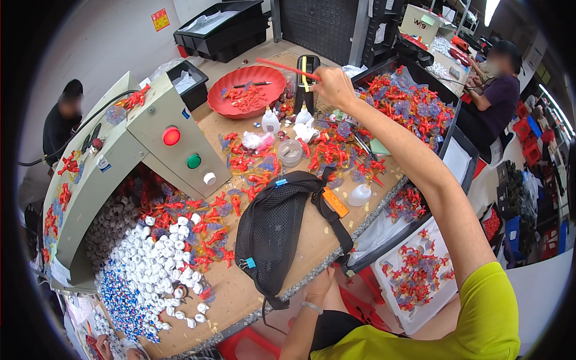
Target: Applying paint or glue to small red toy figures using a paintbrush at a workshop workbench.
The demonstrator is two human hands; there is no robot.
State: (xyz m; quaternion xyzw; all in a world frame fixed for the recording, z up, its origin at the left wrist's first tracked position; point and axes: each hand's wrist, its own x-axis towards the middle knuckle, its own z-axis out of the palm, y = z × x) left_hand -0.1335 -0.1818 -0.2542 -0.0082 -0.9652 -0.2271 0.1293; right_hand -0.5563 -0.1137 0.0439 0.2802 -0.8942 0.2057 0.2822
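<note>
My right hand (333,86) is stretched far out over the workbench, fingers closed on a thin red stick (282,66) that points left above a red round tray (246,90) of red plastic pieces. My left hand (318,287) rests low at the near edge of the bench, under a black mesh bag (273,231); whether it holds anything is hidden. Red and clear-purple toy parts (336,147) lie scattered below the right hand, with small white glue bottles (305,120) and a clear cup (290,152) among them.
A grey-green machine box (153,129) with red, green and white buttons stands left. White caps (165,258) and blue pieces are piled in front of it. Black bins (225,27) sit at the back, a white tray (414,270) of red parts lower right. Other people work at left and far right.
</note>
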